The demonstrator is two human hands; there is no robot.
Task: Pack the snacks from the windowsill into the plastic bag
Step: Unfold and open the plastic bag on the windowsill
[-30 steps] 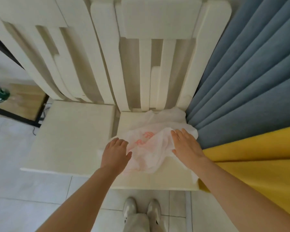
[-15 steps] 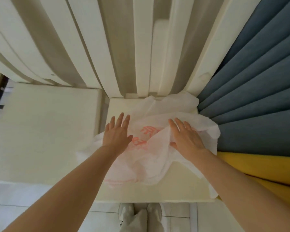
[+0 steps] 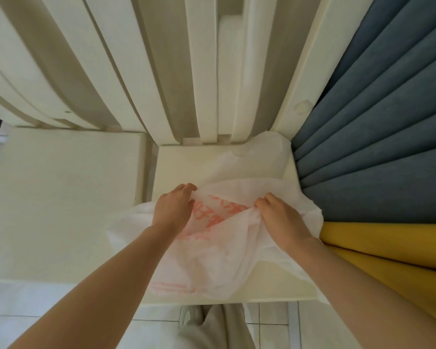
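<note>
in the head view we see the thin white plastic bag (image 3: 227,253), printed in red, lying crumpled on the right part of the cream windowsill (image 3: 179,165), just beside the blue curtain (image 3: 375,137). our left hand (image 3: 173,210) curls its fingers and pinches the bag's left edge. our right hand (image 3: 281,220) grips a bunched fold on its right side. a yellow curtain (image 3: 388,245) hangs at the near right.
</note>
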